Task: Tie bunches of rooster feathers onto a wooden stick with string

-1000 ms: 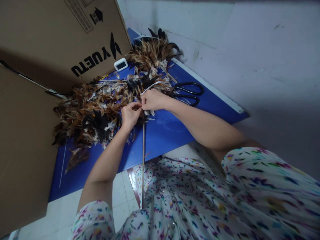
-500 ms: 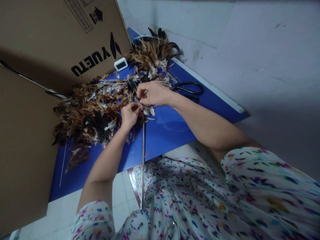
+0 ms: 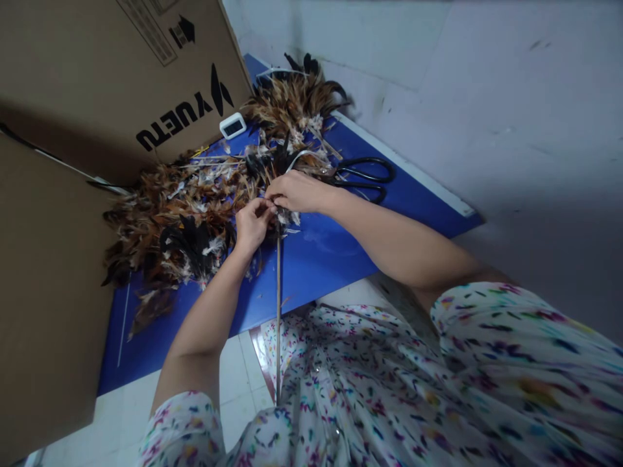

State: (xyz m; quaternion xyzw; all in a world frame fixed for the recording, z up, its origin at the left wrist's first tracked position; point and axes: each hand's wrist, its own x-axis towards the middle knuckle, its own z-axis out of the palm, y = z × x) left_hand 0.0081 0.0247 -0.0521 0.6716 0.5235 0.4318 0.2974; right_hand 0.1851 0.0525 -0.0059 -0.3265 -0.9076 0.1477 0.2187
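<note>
A thin wooden stick runs from my lap up over the table edge to my two hands, with feathers around its upper end. My left hand is closed, thumb and fingers pinched at the feathered end of the stick. Right beside it, my right hand is closed too, its fingertips meeting the left ones; what they pinch is too small to make out. A pale thin strip curves up behind my right hand. Dark feathers stick out just beyond the fingers.
Brown and black feathers cover the left of the blue table. Another feather bunch lies at the back. Black-handled scissors lie right of my hand. A small white timer stands by the cardboard box.
My right hand has come down and closed in on my left fingertips. The pale strip now shows curving above it, and more of the scissors is visible. My left hand has hardly moved.
</note>
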